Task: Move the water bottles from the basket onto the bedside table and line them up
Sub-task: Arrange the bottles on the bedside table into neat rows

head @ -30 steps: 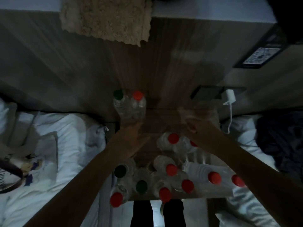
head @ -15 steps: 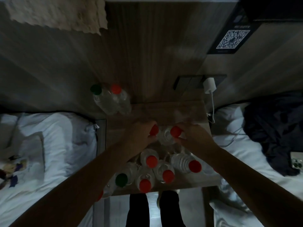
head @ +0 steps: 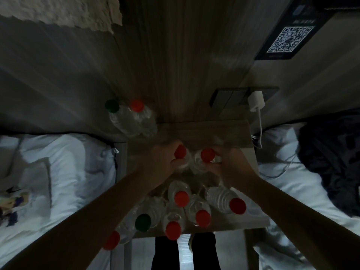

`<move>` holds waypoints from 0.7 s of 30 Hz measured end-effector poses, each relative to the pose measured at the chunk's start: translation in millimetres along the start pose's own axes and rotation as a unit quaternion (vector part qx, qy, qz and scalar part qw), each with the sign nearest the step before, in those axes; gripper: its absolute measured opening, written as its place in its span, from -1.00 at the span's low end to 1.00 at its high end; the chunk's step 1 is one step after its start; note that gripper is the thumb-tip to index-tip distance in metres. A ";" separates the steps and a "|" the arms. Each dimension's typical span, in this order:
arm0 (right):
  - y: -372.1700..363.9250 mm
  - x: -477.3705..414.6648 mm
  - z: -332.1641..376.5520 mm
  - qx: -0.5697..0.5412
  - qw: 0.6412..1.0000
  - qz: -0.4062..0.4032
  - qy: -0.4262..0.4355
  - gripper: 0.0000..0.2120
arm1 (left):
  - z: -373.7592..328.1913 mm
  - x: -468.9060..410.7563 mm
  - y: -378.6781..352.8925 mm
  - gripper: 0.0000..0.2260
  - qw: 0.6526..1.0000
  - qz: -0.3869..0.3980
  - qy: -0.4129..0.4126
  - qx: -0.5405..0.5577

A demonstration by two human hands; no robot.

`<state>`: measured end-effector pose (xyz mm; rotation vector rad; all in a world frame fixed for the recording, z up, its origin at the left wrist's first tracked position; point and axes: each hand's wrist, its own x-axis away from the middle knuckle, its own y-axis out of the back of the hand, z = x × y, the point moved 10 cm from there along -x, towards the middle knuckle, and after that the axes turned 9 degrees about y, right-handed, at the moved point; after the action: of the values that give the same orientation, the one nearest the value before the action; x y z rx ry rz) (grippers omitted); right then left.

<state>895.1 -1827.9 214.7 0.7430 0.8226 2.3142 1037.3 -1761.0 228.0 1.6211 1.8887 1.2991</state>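
The room is dim. On the wooden bedside table (head: 229, 129) two clear bottles stand at the back left corner, one green-capped (head: 113, 112) and one red-capped (head: 140, 115). My left hand (head: 165, 158) is wrapped around a red-capped bottle (head: 180, 152) in the middle of the table. Right beside it, my right hand (head: 229, 162) grips another red-capped bottle (head: 207, 155). Nearer to me, several more clear bottles (head: 181, 197) stand crowded together, mostly red-capped, one green-capped (head: 143, 222). No basket can be made out.
White beds flank the table, the left bed (head: 64, 172) with a printed bag, the right bed (head: 292, 182) with dark clothing (head: 331, 156). A white charger (head: 257, 100) is plugged into the wall panel, its cable hanging by the table's right edge. A QR sign (head: 288, 39) hangs above.
Both hands came back from the far part of the table to the middle and closed on two red-capped bottles. The view has shifted, so the two back bottles appear further left.
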 end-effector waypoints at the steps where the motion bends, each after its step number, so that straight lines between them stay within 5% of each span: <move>1: 1.5 -3.9 4.6 -0.011 1.000 -0.001 0.007 -0.83 | 2.6 -3.6 8.7 -0.60 1.000 -0.020 0.003 0.007; 21: 27.6 -113.7 36.6 -0.070 0.988 -0.128 0.043 -0.79 | 32.8 -77.1 70.8 -0.80 0.987 -0.143 0.068 -0.012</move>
<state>988.1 -1907.3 223.0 0.4501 0.7371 2.1586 1127.2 -1821.9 244.0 1.2185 2.0862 1.3298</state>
